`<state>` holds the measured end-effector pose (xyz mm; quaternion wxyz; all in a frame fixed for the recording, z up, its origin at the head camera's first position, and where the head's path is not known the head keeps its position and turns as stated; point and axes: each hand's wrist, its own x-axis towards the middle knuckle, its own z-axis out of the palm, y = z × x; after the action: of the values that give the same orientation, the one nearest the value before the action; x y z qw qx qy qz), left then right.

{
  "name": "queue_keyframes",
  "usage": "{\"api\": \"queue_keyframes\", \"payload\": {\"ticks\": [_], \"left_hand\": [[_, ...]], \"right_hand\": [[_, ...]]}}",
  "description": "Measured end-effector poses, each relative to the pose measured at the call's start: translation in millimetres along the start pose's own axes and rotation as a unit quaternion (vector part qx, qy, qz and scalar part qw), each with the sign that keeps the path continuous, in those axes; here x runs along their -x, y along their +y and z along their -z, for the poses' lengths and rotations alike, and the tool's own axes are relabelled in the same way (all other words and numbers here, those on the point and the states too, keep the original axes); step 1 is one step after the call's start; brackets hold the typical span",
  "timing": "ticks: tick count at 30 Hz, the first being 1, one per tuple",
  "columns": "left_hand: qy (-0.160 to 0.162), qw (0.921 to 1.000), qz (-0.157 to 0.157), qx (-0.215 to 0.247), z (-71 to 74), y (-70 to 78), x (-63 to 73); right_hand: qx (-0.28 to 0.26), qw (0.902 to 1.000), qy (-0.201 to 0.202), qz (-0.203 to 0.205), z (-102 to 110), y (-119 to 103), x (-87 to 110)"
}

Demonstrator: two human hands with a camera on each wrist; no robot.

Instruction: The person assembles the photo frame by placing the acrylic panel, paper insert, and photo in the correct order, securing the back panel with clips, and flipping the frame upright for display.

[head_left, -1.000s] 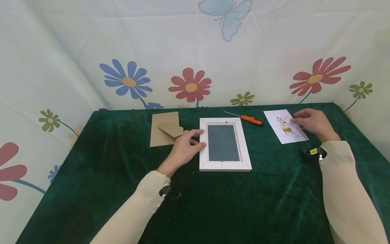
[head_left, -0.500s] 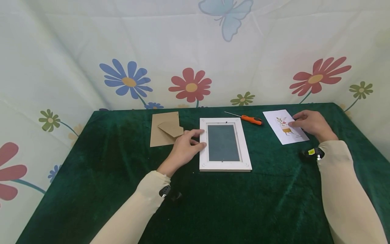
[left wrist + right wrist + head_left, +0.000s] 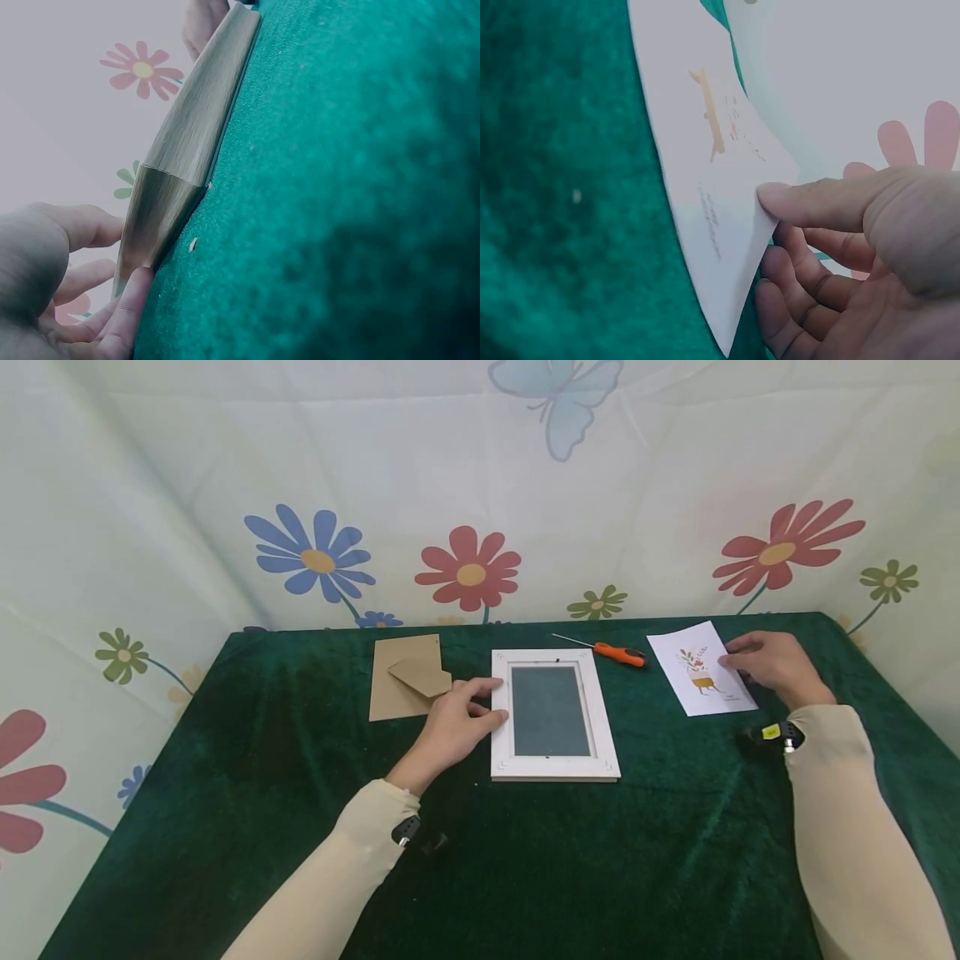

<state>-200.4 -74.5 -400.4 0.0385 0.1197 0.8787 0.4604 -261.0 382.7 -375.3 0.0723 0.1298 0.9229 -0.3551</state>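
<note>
In the head view a white picture frame (image 3: 555, 766) lies mid-table with a dark bluish-grey opening. My left hand (image 3: 453, 720) grips its left edge between thumb and fingers. The left wrist view gives the wood-grained side of the frame, with fingertips (image 3: 139, 289) right against it. At the right, my right hand (image 3: 782, 667) pinches a white card (image 3: 675, 649) printed with a yellow plant-pot drawing. Seen from the right wrist, the thumb presses on the card's face and the other fingers curl behind it. The card bends and its far edge is lifted.
A brown backing board (image 3: 387, 689) with a folded stand flap (image 3: 422, 677) lies left of the frame. Behind the frame's right corner is a screwdriver (image 3: 618, 654) with an orange handle. Dark green cloth (image 3: 600, 868) covers the table, and a flower-printed curtain (image 3: 420, 460) hangs behind.
The right hand's thumb and fingers have closed on the card, and the card's far right corner has risen. The left hand and the picture frame have stayed in place.
</note>
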Motion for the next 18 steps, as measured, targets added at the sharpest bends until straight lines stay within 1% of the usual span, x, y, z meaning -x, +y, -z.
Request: {"api": "queue_keyframes", "payload": {"ticks": [7,14,18], "left_hand": [[-0.002,1.0000,0.000,-0.001,0.2,0.5,0.1],[0.000,1.0000,0.000,-0.002,0.2,0.9,0.3],[-0.001,1.0000,0.000,-0.002,0.2,1.0,0.2]], "right_hand": [[-0.033,0.9994,0.010,0.006,5,-6,5.2],[-0.048,0.9976,0.041,0.030,17,-25,17.4],[-0.070,0.9959,0.046,0.036,21,-37,25.1]]}}
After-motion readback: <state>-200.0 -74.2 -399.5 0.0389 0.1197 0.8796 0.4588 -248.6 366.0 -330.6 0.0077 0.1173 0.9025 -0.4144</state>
